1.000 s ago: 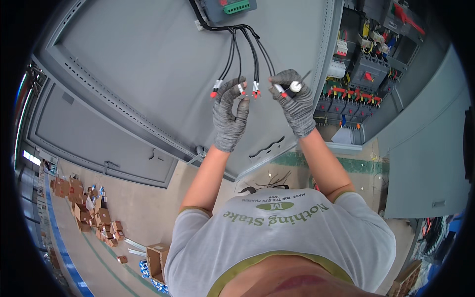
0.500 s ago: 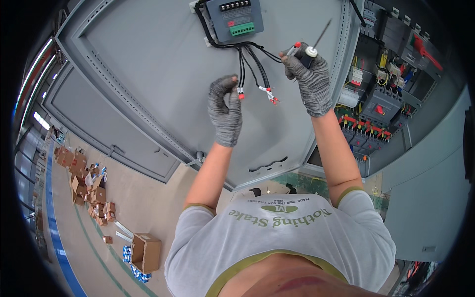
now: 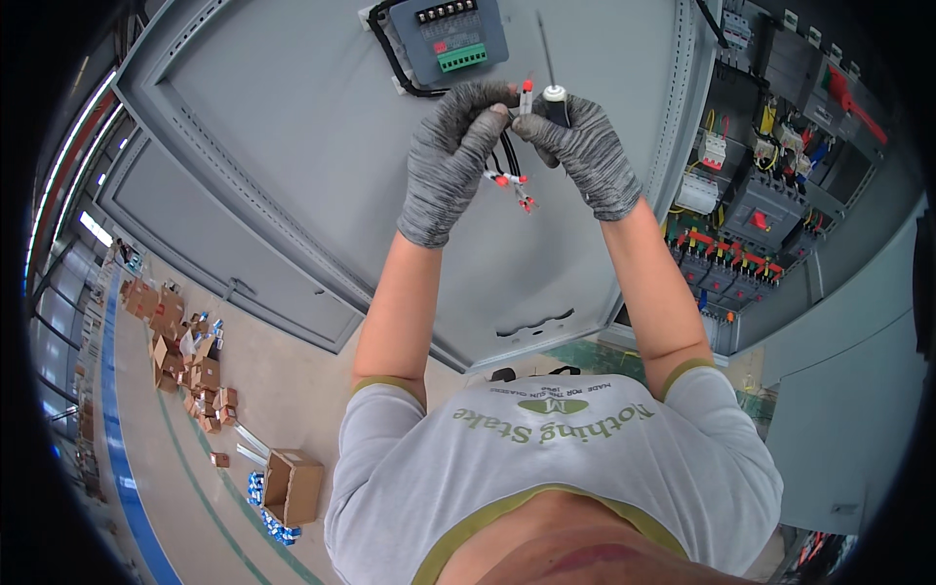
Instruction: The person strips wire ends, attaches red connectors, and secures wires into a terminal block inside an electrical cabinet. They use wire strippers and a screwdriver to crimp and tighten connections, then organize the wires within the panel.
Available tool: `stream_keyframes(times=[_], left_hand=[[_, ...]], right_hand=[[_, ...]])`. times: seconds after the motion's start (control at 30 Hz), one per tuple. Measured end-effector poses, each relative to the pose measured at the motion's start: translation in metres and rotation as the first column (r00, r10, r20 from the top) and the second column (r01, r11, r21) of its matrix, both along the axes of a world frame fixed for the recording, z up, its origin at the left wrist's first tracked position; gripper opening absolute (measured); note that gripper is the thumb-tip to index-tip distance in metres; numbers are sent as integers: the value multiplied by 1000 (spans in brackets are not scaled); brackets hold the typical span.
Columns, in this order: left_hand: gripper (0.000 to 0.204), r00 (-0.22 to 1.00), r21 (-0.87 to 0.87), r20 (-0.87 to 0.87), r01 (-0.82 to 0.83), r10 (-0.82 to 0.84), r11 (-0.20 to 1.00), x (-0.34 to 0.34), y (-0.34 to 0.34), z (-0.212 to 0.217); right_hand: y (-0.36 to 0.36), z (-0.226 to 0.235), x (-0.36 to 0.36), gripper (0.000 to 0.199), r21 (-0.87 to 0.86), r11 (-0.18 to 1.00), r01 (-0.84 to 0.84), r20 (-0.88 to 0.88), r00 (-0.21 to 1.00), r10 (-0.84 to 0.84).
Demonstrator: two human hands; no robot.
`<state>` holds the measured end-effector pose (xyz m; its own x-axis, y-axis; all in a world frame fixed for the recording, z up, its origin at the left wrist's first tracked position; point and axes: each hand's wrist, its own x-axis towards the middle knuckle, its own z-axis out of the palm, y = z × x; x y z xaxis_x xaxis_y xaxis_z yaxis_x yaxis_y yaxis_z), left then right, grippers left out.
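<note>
Both my hands wear grey knitted gloves and meet below a grey meter module (image 3: 450, 44) with a green terminal block (image 3: 462, 58). My right hand (image 3: 588, 156) grips a screwdriver (image 3: 556, 95), its thin shaft pointing up. Between that hand's thumb and finger stands a wire end with a white sleeve and red tip (image 3: 527, 90). Close beside it, my left hand (image 3: 450, 161) is closed, thumb against fingers; what it pinches is hidden. Black wires (image 3: 509, 154) hang between the hands, ending in white sleeves and red tips (image 3: 526, 203).
The module sits on a grey cabinet door (image 3: 322, 175). To the right, the cabinet interior holds breakers (image 3: 760, 216) and coloured wiring. Cardboard boxes (image 3: 292, 487) stand on the floor at lower left, beside a blue floor stripe (image 3: 122, 468).
My right hand has moved left with the screwdriver and the wire end. My left hand has risen and closed, coming up against the right one and covering part of the wires.
</note>
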<state>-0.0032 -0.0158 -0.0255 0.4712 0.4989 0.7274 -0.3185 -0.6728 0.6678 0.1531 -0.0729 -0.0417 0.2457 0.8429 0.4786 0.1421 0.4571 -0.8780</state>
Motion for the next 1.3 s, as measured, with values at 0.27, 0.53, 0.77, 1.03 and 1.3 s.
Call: stream_keyframes(times=[0.27, 0.53, 0.77, 1.03, 1.3], left_hand=[[19, 992, -193, 13, 128, -128, 973, 3, 15, 13], [14, 995, -160, -33, 84, -91, 984, 4, 13, 25], [13, 983, -264, 153, 141, -103, 954, 13, 12, 4], [13, 985, -284, 144, 133, -95, 949, 3, 15, 3], [37, 719, 660, 445, -666, 533, 347, -23, 62, 31]], right_hand=[[5, -14, -15, 23, 226, 969, 98, -36, 995, -92], [-1, -18, -24, 19, 328, 897, 296, 11, 949, -317], [10, -22, -33, 18, 403, 811, 425, -14, 888, -459], [11, -19, -43, 14, 374, 854, 362, -159, 932, -326], [27, -5, -34, 25, 402, 780, 480, -85, 868, -490]])
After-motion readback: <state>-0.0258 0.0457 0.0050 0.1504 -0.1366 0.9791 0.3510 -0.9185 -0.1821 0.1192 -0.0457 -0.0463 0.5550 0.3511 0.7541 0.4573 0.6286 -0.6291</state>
